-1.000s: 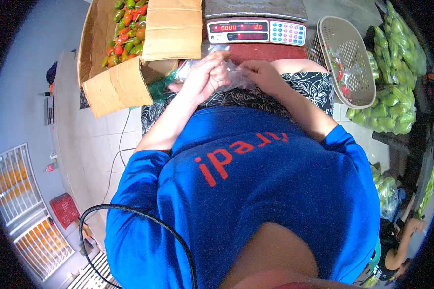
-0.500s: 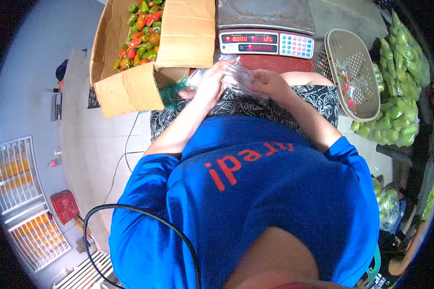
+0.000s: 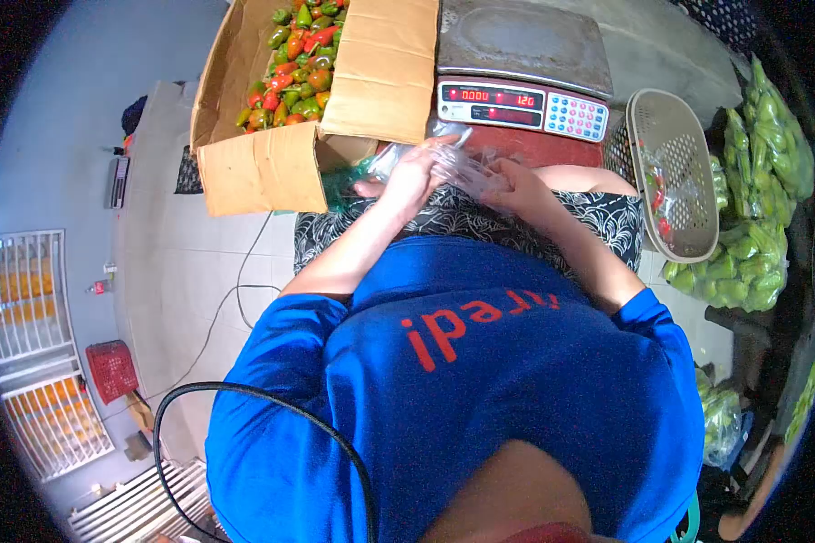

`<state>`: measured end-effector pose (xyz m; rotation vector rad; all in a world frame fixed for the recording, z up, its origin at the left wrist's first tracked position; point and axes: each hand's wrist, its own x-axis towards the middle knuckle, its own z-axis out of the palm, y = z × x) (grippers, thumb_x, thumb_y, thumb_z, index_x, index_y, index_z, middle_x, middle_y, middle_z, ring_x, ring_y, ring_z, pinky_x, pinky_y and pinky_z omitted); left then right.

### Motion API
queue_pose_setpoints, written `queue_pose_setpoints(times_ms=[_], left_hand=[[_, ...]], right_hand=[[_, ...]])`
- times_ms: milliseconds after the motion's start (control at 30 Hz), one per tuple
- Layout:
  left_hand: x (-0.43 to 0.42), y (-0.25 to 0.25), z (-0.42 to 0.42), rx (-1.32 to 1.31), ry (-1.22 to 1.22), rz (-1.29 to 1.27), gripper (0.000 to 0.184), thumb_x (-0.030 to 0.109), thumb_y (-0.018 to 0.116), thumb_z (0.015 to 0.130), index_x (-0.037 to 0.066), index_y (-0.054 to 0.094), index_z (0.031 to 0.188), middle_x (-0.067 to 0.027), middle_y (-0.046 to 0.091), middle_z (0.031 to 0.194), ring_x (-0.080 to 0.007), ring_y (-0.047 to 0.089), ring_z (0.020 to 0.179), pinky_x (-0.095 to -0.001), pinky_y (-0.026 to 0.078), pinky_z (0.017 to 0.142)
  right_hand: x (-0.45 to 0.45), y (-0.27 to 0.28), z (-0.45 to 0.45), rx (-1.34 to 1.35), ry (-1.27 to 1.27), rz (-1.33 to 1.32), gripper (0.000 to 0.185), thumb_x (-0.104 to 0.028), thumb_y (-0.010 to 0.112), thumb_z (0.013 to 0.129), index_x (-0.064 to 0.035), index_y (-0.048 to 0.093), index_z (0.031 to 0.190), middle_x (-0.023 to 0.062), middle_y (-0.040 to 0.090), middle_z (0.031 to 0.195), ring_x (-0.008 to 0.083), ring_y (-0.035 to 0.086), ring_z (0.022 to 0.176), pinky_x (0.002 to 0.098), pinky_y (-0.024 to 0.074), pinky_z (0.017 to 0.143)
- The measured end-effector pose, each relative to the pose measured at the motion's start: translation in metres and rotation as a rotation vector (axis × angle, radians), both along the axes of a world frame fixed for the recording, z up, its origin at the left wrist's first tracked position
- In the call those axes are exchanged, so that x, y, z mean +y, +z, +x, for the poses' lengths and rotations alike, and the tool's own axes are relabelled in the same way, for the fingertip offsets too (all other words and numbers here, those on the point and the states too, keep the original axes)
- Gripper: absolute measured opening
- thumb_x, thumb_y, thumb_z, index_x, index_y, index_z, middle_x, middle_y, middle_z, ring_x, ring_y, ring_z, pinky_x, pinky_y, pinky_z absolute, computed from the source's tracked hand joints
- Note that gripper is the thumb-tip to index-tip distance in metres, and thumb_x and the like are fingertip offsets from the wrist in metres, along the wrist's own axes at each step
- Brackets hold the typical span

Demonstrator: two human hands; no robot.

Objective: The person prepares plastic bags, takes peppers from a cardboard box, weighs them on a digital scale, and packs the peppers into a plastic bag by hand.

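Whole view's slid lower and a bit right since the last frame, scale (image 3: 522,110) and cardboard box (image 3: 261,172) included. Left hand (image 3: 414,176) has its fingers closed on the clear plastic bag (image 3: 466,174), and the right hand (image 3: 516,187) is pinching its other side, so it's bunched between them, just on the near side of the scale. Box of red and green peppers (image 3: 299,72) is left, basket (image 3: 675,172) right, bagged green vegetables (image 3: 756,262) further right.

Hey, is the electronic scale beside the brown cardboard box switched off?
No, the white-fronted electronic scale with a grey metal plate shows lit red digits.
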<state>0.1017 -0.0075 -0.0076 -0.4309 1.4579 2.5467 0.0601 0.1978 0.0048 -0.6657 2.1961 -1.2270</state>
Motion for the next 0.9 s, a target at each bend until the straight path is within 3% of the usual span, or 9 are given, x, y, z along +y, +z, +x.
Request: queue_pose_setpoints(times_ms=[33,133,267,400,500,633,767,833,900], left_hand=[[0.000,0.005,0.000,0.022,-0.075,0.032,0.036,0.019,0.040,0.095,0.001,0.046,0.126,-0.0147,0.056,0.113,-0.0199,0.058,0.097,-0.0307,0.049,0.084],[0.007,0.013,0.006,0.038,-0.213,0.151,0.041,0.020,0.041,0.094,0.002,0.039,0.131,-0.0147,0.055,0.116,-0.0207,0.056,0.105,-0.0325,0.048,0.088],[0.014,0.022,0.001,0.215,-0.282,-0.261,0.036,0.017,0.053,0.085,0.001,0.049,0.118,-0.0054,0.059,0.099,-0.0115,0.056,0.085,-0.0250,0.047,0.070],[0.000,-0.028,-0.010,0.334,-0.278,-0.772,0.021,0.014,0.051,0.087,0.000,0.057,0.101,-0.0038,0.063,0.081,-0.0129,0.058,0.078,-0.0255,0.046,0.072],[0.000,-0.027,-0.005,0.337,-0.105,-0.493,0.027,0.012,0.044,0.089,-0.002,0.053,0.111,-0.0081,0.063,0.093,-0.0151,0.059,0.086,-0.0280,0.046,0.077],[0.009,0.013,0.006,0.006,-0.145,0.092,0.036,0.012,0.040,0.092,-0.001,0.044,0.125,-0.0130,0.055,0.115,-0.0200,0.057,0.101,-0.0326,0.048,0.084],[0.031,0.042,0.013,0.275,-0.250,-0.091,0.046,0.003,0.051,0.084,0.005,0.040,0.129,-0.0111,0.053,0.118,-0.0217,0.054,0.107,-0.0293,0.046,0.088],[0.038,0.053,0.010,0.248,-0.236,-0.174,0.042,0.001,0.056,0.077,0.003,0.049,0.118,-0.0012,0.057,0.096,-0.0131,0.057,0.083,-0.0260,0.046,0.070],[0.028,0.060,0.005,0.168,-0.373,-0.312,0.040,0.001,0.057,0.076,0.003,0.052,0.115,0.0003,0.056,0.091,-0.0150,0.057,0.083,-0.0294,0.046,0.070]], right_hand=[[-0.001,0.007,0.002,0.119,-0.029,0.137,0.026,-0.021,0.050,0.091,-0.0021,0.055,0.108,0.0062,0.059,0.096,0.0140,0.055,0.084,0.0260,0.0443,0.071],[0.010,-0.003,-0.011,-0.395,-0.183,-0.389,0.024,-0.018,0.046,0.092,-0.0006,0.056,0.106,0.0090,0.060,0.100,0.0184,0.058,0.090,0.0299,0.0444,0.077],[0.010,-0.020,-0.015,-0.762,-0.267,-0.983,0.023,-0.012,0.042,0.093,-0.0004,0.055,0.106,0.0085,0.059,0.103,0.0173,0.056,0.094,0.0309,0.0452,0.081],[0.008,-0.026,-0.007,-0.599,-0.021,-0.527,0.027,-0.016,0.053,0.089,-0.0001,0.052,0.110,0.0037,0.057,0.102,0.0110,0.053,0.089,0.0276,0.0444,0.078],[0.006,-0.015,-0.002,-0.437,0.195,-0.355,0.037,-0.020,0.063,0.083,0.0000,0.052,0.111,0.0017,0.057,0.102,0.0108,0.053,0.088,0.0266,0.0445,0.076],[0.004,-0.017,-0.009,0.116,-0.185,0.067,0.025,-0.019,0.068,0.075,-0.0035,0.059,0.092,0.0078,0.063,0.084,0.0150,0.057,0.075,0.0277,0.0467,0.069],[0.022,-0.004,-0.025,0.219,-0.415,-0.092,0.012,-0.004,0.059,0.077,-0.0033,0.056,0.089,0.0083,0.057,0.070,0.0181,0.056,0.068,0.0304,0.0457,0.062],[0.030,0.000,-0.040,0.389,-0.518,-0.213,0.014,0.000,0.057,0.075,-0.0047,0.056,0.089,0.0081,0.053,0.070,0.0192,0.056,0.070,0.0308,0.0448,0.063],[0.030,0.034,-0.034,0.590,-0.419,-0.134,0.022,0.006,0.053,0.073,-0.0037,0.055,0.093,0.0111,0.053,0.090,0.0258,0.059,0.082,0.0325,0.0466,0.072]])
